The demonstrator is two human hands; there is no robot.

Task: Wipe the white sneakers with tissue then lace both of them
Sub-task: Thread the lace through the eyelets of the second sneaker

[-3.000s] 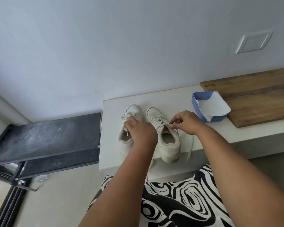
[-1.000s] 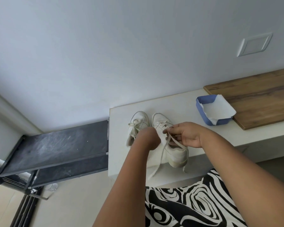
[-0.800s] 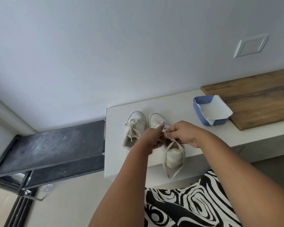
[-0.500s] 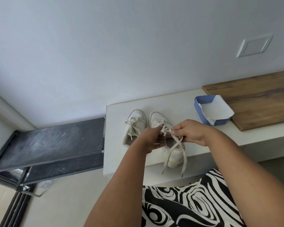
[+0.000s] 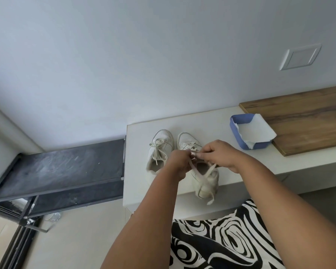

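Because the shoe on my right sits at the near edge of the white ledge with its heel toward me, I can work its lace above the opening. My left hand and right hand meet over the tongue, each pinching a strand so the crossing stays taut, while the loose ends trail down past the heel. Just beside it stands the other shoe, its bow already tied. Well off to my right sits the blue box of tissue, clear of my elbows.

One head-worn camera looks forward and down, close over the white ledge.
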